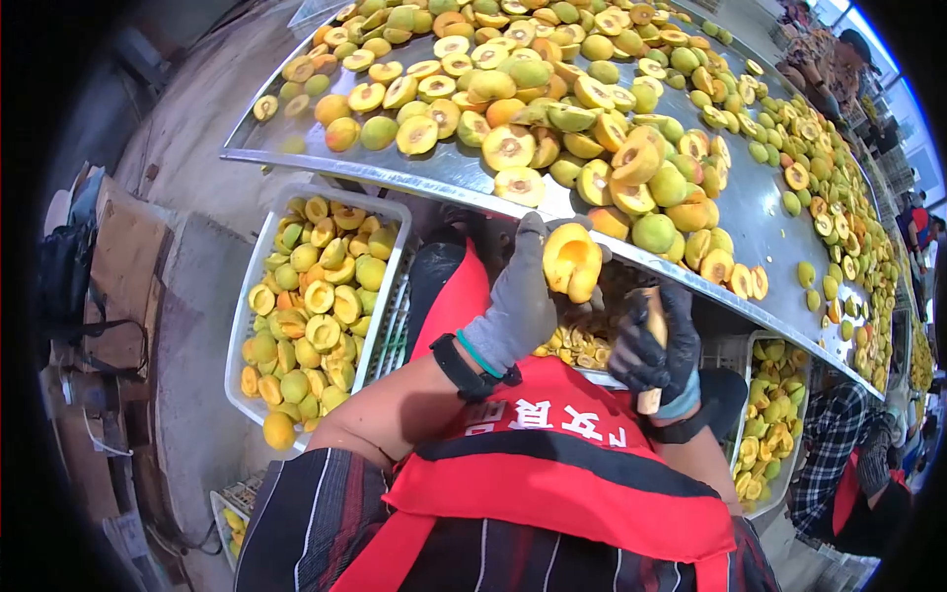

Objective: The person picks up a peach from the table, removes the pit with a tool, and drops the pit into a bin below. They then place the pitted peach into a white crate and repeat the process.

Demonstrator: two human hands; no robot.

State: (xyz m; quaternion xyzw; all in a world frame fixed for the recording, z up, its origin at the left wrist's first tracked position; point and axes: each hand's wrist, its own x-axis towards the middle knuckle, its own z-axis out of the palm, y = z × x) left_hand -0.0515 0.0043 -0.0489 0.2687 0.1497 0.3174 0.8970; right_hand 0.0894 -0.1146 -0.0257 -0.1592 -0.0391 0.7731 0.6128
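My left hand (pixel 525 288), in a grey glove, grips a yellow peach half (pixel 572 262) with its cut face and empty pit hollow turned up. Closed round a wooden-handled tool (pixel 656 326) is my right hand (pixel 681 340), in a dark glove; the tool's working end cannot be made out. Both hands are in front of the red apron (pixel 562 474), just below the edge of the metal table (pixel 385 170). Cut peach halves (pixel 508 148), several with pits in them, are heaped on it. Beneath my hands are small yellow pieces (pixel 577 345).
A white crate (pixel 237 365) of pitted halves stands at left, and another crate (pixel 804 395) of halves at right. Wooden boards (pixel 123 266) lean at far left. A person in a checked sleeve (pixel 829 444) sits at right, with more people beyond.
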